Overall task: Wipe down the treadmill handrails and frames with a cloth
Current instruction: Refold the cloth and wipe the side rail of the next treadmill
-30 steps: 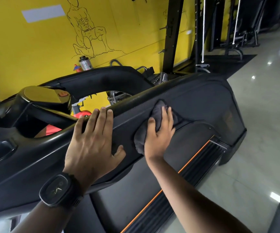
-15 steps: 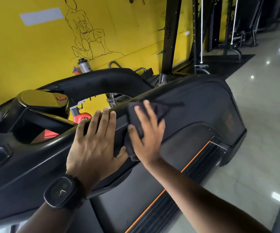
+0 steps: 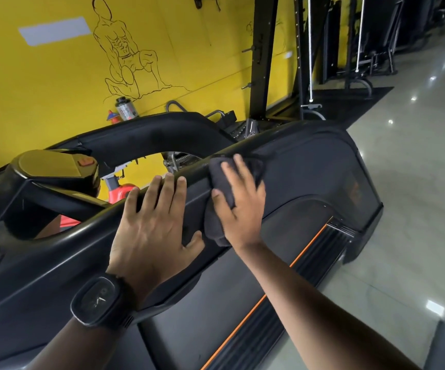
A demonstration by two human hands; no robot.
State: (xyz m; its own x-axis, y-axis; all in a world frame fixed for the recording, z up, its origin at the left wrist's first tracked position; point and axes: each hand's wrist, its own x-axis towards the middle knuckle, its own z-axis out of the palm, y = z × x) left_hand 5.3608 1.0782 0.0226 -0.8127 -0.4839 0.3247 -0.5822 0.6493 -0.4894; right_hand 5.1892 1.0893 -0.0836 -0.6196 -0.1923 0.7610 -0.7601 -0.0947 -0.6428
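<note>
A black treadmill fills the view; its near side frame panel runs from lower left to upper right, topped by a rounded handrail. My left hand rests flat on the panel, fingers straight and tips over the handrail, a black watch on the wrist. Just to its right, my right hand presses a dark grey cloth against the panel with spread fingers; the cloth's upper end reaches the handrail. The far handrail arches behind.
The console with an orange button sits at left. The belt with an orange stripe and ribbed side rail lies below. A yellow wall, a bottle, black rack posts and glossy floor surround the machine.
My right hand has slid the cloth up and left along the panel, from mid-panel up to the handrail and close beside my left hand. My left hand stayed in place.
</note>
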